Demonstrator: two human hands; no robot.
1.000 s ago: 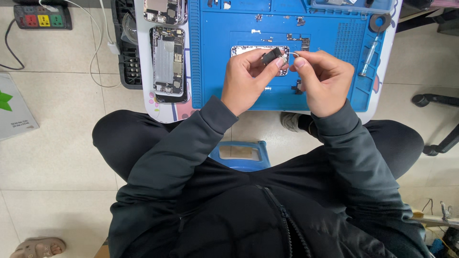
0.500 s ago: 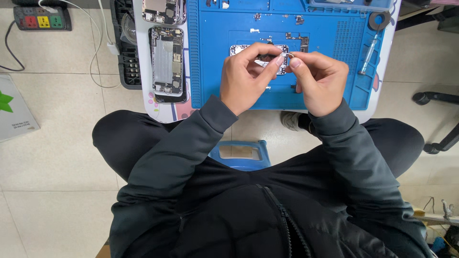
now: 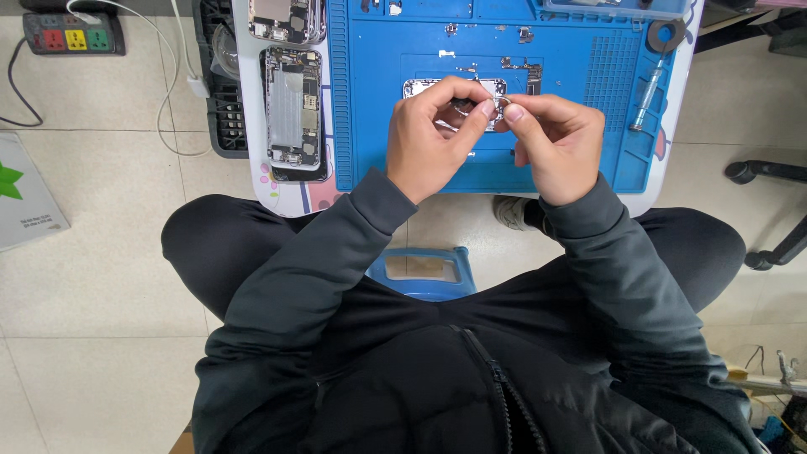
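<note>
Hands pinch small part mid-mat, edges clear.

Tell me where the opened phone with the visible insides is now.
In the head view, the opened phone lies on the table's left part, just left of the blue mat and away from both hands.
</note>
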